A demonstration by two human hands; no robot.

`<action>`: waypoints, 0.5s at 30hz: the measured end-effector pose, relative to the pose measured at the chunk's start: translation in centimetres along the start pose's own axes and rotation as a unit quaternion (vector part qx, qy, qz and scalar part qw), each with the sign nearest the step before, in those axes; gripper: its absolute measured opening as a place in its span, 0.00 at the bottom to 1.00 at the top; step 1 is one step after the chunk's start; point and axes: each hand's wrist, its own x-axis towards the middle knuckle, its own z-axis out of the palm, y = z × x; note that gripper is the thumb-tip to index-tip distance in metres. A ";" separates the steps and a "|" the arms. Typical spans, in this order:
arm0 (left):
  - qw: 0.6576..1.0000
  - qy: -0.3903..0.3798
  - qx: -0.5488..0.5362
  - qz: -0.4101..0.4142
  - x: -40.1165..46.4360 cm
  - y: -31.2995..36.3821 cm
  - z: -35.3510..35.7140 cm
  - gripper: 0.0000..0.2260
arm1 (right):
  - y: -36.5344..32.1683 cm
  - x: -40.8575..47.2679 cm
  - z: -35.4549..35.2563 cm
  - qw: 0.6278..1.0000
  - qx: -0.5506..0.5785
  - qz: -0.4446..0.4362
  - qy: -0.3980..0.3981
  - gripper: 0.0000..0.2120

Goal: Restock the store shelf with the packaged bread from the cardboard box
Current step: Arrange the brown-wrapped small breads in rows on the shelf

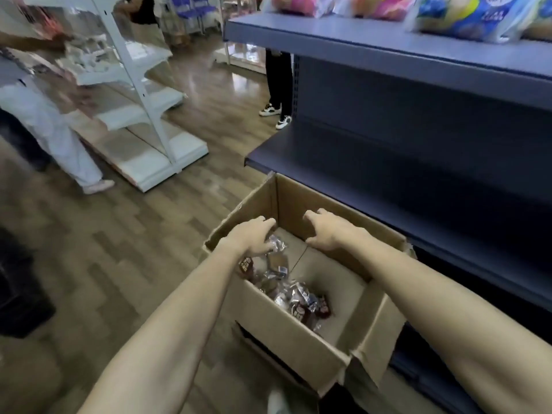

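An open cardboard box (301, 336) stands on the floor in front of a dark blue store shelf (343, 150). Several small brown and silver bread packets (298, 297) lie along the box's left side. My left hand (254, 237) reaches into the box over the far-left packets, fingers spread and relaxed, touching or just above a silver packet (276, 243). My right hand (325, 231) hovers over the bare far part of the box, fingers spread, holding nothing.
The top shelf board (358, 46) carries large colourful bagged goods (457, 16). A white shelving unit (143, 115) stands across the wooden aisle. One person in white trousers (59, 138) stands at left; another person's legs and sneakers (277, 112) show beside the blue shelf's end.
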 end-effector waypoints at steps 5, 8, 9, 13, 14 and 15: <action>0.991 -0.108 -0.038 -0.068 0.3 0.4 4.0 0.23 | 3.5 0.3 6.0 0.994 0.035 0.022 -0.102 0.35; 0.981 -0.158 -0.069 -0.093 1.2 1.6 5.1 0.33 | 4.9 0.3 9.0 0.988 0.052 0.036 -0.142 0.36; 0.977 -0.170 -0.081 -0.097 1.6 2.1 5.5 0.35 | 5.2 0.2 9.8 0.985 0.058 0.042 -0.155 0.36; 0.961 -0.234 -0.072 -0.128 2.6 4.4 7.7 0.36 | 6.4 0.2 12.4 0.977 0.063 0.062 -0.196 0.34; 0.955 -0.247 -0.085 -0.142 2.9 5.1 8.4 0.34 | 6.5 0.1 12.8 0.975 0.061 0.060 -0.205 0.34; 0.952 -0.259 -0.081 -0.144 3.2 5.9 8.9 0.32 | 6.4 0.1 13.0 0.974 0.056 0.060 -0.213 0.34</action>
